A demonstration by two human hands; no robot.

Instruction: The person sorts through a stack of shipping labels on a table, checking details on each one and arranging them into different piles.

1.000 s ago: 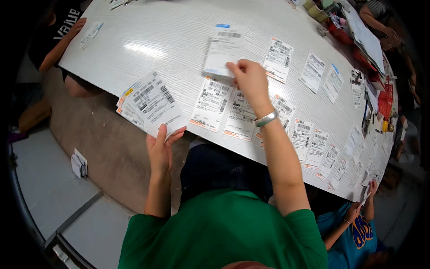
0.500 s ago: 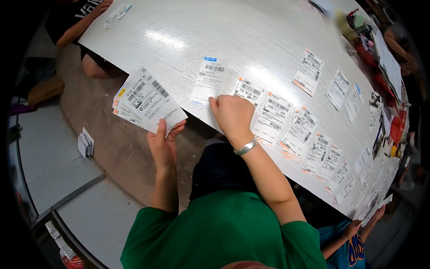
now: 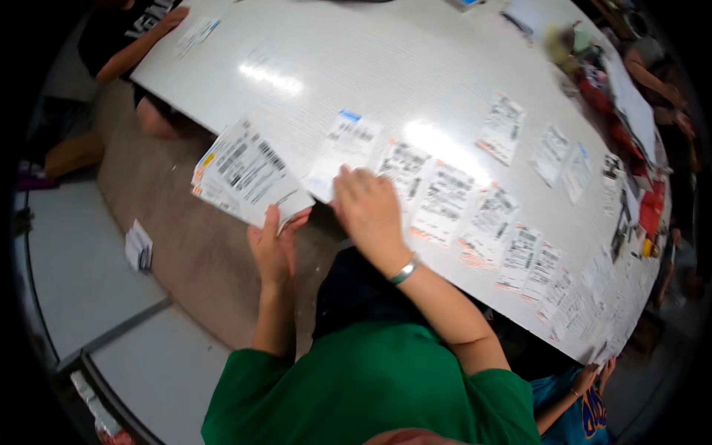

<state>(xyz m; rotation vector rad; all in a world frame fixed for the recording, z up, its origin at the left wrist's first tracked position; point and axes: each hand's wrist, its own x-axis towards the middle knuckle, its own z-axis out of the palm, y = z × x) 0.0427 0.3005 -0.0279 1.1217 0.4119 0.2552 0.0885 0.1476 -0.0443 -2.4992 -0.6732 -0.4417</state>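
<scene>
My left hand [image 3: 273, 248] grips a fanned stack of white shipping labels [image 3: 248, 174], thumb on top, held off the table's near edge. Orange and yellow marks show along the stack's left side. With fingers stretched out, my right hand [image 3: 368, 215] lies over the near end of a label with a blue top strip [image 3: 345, 141] on the white table [image 3: 334, 67]. Just right of that hand is an orange-marked label [image 3: 404, 167], then another label [image 3: 443, 200] and an overlapping pile of labels [image 3: 486, 226]. Motion blurs the print.
More labels [image 3: 500, 130] lie farther back. A person's hand [image 3: 172, 21] rests at the far-left corner beside some labels [image 3: 198, 35]. Another person's hands [image 3: 586, 378] are at the right end. Red items [image 3: 653, 215] and clutter line the right edge. A paper bundle [image 3: 139, 246] sits lower left.
My right hand has shifted slightly left and down, its curled fingers now stretched out over the blue-topped label. My left hand still holds the stack. The whole view has shifted slightly.
</scene>
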